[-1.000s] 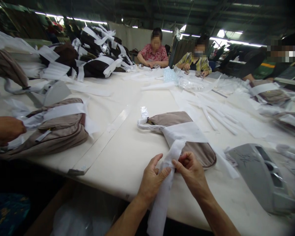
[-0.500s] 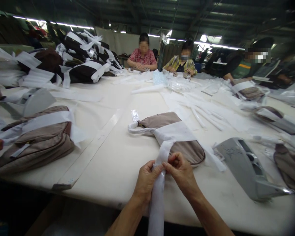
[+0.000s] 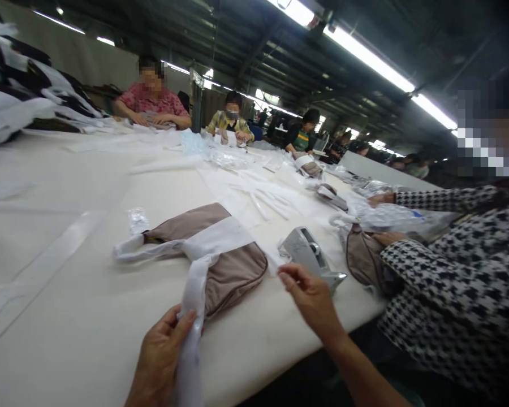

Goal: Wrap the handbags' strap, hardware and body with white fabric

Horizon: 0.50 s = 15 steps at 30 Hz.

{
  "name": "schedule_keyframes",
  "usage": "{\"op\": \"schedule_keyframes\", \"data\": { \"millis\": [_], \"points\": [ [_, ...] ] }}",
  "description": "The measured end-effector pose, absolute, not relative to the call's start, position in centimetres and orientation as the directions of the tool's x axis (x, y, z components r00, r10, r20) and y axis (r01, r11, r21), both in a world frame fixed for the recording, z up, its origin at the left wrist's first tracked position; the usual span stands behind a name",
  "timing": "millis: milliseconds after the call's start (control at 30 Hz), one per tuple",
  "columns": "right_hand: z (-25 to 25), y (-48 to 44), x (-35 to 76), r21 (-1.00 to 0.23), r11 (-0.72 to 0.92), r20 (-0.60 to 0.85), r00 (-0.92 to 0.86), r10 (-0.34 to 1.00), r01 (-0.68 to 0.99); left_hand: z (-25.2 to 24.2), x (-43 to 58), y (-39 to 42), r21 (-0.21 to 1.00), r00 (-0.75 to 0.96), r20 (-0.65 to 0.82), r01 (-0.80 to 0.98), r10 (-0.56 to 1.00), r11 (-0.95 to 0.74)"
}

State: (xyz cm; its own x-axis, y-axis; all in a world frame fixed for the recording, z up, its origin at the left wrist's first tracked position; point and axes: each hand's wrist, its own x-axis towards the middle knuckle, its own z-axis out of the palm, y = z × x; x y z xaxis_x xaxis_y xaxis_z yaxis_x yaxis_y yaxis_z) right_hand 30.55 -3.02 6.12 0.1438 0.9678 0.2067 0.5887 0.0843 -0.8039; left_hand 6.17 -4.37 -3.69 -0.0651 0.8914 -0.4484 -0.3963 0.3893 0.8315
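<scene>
A taupe fabric bag (image 3: 233, 277) lies on the table with a wide white paper band (image 3: 218, 237) across it. Its strap is wrapped in white paper (image 3: 194, 294) and runs down toward me. My left hand (image 3: 163, 350) is closed on this wrapped strap, thumb on top. To the right, my right hand (image 3: 307, 297) is off the strap, its fingers loosely bent and thumb a little apart, with nothing visible in them. It is in front of a grey tape dispenser (image 3: 303, 249), partly covering it; contact cannot be made out. A clear plastic packet (image 3: 138, 220) lies by the bag's far end.
At right, a co-worker in a houndstooth sleeve (image 3: 424, 260) handles another taupe bag (image 3: 362, 260) and clear plastic. Loose white paper strips (image 3: 258, 198) lie beyond my bag. Dark wrapped bags (image 3: 29, 85) are heaped at far left. Other people sit across the white table (image 3: 89, 316).
My right hand has let go of the strap and moved right, toward the tape dispenser. My left hand still holds the strap. The view has turned right, bringing the neighbouring co-worker into sight.
</scene>
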Motion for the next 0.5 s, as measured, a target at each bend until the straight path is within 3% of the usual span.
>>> {"op": "schedule_keyframes", "data": {
  "millis": [67, 167, 367, 500],
  "points": [
    [7.4, -2.5, 36.7, -0.736, -0.033, 0.279, 0.347, 0.895, 0.677, -3.6, 6.2, -4.3, 0.827, -0.062, -0.457, -0.395, 0.887, 0.399],
    [8.0, -0.8, 44.1, -0.739, -0.244, 0.128, 0.487, 0.864, 0.628, -3.4, 6.4, -4.2, 0.831, -0.05, -0.44, -0.403, 0.897, 0.385],
    [6.6, 2.0, 48.4, -0.751, -0.47, -0.264, 0.441, 0.858, 0.464, -3.4, 6.8, -4.1, 0.819, -0.036, -0.455, -0.409, 0.89, 0.403],
    [6.9, 2.6, 48.4, -0.752, -0.525, -0.391, 0.371, 0.842, 0.399, -3.5, 6.8, -4.1, 0.814, -0.053, -0.469, -0.412, 0.882, 0.408]
  ]
}}
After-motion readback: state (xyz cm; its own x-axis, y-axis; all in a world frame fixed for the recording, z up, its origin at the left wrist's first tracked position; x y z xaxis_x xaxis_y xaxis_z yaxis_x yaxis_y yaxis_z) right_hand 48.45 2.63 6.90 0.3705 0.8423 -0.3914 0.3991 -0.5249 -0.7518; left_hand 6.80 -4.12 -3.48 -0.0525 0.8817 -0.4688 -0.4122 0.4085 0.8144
